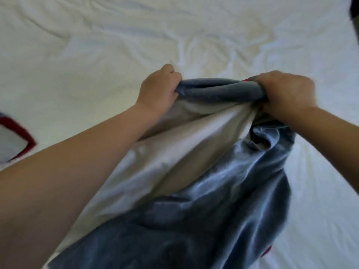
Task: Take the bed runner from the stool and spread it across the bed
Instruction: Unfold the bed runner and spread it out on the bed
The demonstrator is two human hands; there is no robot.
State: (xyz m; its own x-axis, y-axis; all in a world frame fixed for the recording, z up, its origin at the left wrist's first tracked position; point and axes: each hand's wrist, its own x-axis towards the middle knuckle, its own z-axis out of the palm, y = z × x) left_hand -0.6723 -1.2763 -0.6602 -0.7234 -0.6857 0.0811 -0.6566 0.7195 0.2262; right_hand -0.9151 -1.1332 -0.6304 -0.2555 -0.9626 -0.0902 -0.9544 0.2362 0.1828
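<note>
The bed runner (pixel 223 187) is a blue velvety cloth with a pale lining and red trim, bunched up above the white bed (pixel 97 55). My left hand (pixel 159 90) grips its far edge on the left. My right hand (pixel 287 94) grips the same edge on the right, a short span apart. The edge stretches between both fists, and the rest of the cloth hangs back toward me. A flat end of the runner (pixel 15 140), grey with a red border, lies on the sheet at the far left. The stool is out of sight.
The wrinkled white sheet fills the whole view beyond and beside my hands. A dark shape (pixel 354 14) shows at the top right corner.
</note>
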